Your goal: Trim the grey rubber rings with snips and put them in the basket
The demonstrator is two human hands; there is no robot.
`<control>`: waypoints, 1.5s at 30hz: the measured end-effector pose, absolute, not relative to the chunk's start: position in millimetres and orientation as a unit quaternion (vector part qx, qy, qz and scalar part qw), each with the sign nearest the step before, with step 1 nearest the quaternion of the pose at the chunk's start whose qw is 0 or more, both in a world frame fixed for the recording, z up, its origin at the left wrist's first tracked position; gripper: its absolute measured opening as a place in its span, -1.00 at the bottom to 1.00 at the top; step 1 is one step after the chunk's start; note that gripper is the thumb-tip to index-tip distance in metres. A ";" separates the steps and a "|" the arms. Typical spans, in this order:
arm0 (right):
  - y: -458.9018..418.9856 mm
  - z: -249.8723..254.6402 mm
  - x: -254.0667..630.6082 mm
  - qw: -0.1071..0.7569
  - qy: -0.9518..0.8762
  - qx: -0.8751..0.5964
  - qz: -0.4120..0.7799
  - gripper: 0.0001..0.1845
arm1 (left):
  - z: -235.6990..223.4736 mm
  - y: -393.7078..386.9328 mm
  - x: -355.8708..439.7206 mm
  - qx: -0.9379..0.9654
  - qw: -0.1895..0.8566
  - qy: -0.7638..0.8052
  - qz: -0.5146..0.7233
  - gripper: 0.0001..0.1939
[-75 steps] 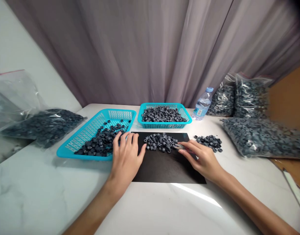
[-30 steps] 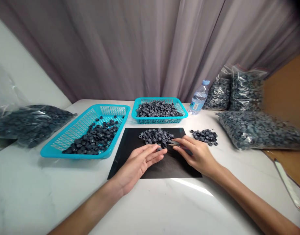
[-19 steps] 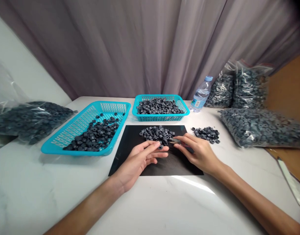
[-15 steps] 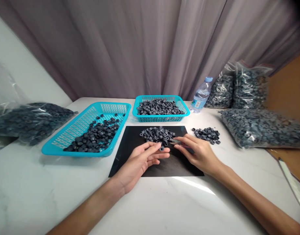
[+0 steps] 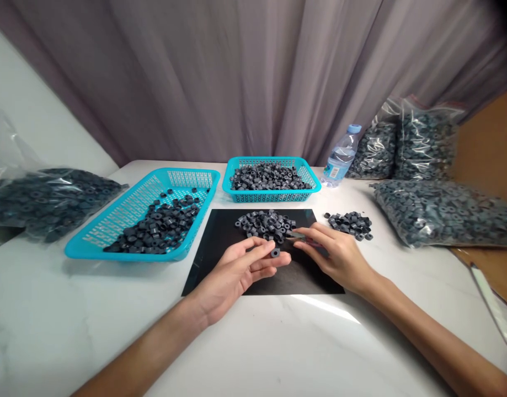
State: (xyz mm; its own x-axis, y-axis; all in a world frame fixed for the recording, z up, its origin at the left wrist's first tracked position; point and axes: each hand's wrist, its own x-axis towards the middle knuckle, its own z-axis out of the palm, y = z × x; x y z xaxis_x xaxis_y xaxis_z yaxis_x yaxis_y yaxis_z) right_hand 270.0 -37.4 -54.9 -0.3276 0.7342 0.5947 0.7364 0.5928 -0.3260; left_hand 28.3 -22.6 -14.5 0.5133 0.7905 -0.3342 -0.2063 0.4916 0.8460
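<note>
My left hand [image 5: 241, 271] is closed, palm turned partly up, with a small dark grey ring [image 5: 275, 252] between thumb and fingers. The ring's hole faces me. Just to the right, my right hand [image 5: 340, 255] is closed around a slim tool [image 5: 294, 235] with a flat, pale metallic tip; most of the handle is hidden by the fingers, so its exact kind is unclear. Both hands are above a black mat [image 5: 220, 242]. Beyond the fingertips lies a heap of similar rings [image 5: 263, 223] on the mat.
A blue basket [image 5: 81, 251] of rings stands left, another basket [image 5: 272, 196] behind the mat. A smaller pile [image 5: 350, 223] lies right of the mat. A water bottle [image 5: 341, 157] and bags of rings [image 5: 443, 212] stand right; another bag [image 5: 50, 198] lies left.
The left hand and its ring have shifted slightly right, and more of the ring shows past the thumb. The right hand, still on the tool, has barely moved. The camera view has shifted a little.
</note>
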 end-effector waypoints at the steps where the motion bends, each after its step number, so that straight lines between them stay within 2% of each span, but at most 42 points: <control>1: -37.3 -54.8 270.1 0.364 -0.815 -0.451 -0.003 -0.76 | -14.6 -22.6 28.1 0.388 0.781 0.371 0.319 -0.80; 6: -37.5 -51.8 269.5 0.381 -0.811 -0.443 0.009 -0.76 | -13.3 -23.3 28.2 0.391 0.786 0.364 0.312 -0.79; 13: -48.3 -37.2 262.0 0.429 -0.821 -0.370 0.071 -0.65 | -11.9 -22.3 28.4 0.439 0.761 0.379 0.291 -0.74; 19: -50.6 -35.1 260.6 0.401 -0.851 -0.337 0.044 -0.64 | -12.5 -23.3 29.3 0.503 0.718 0.384 0.290 -0.73; 29: -51.3 -35.2 261.2 0.360 -0.870 -0.334 -0.044 -0.63 | -13.3 -20.2 30.1 0.515 0.718 0.363 0.295 -0.74; 45: -52.3 -36.6 263.2 0.345 -0.872 -0.342 -0.062 -0.62 | -10.8 -22.7 30.1 0.518 0.710 0.385 0.280 -0.76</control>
State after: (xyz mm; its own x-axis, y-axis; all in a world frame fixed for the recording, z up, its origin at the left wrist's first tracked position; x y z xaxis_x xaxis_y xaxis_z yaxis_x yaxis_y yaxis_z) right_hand 263.2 -52.3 -36.6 -0.5278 0.5530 0.6447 0.6386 0.7588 -0.1282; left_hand 30.1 -22.7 -10.8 0.5463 0.7972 -0.2569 0.0014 0.3058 0.9521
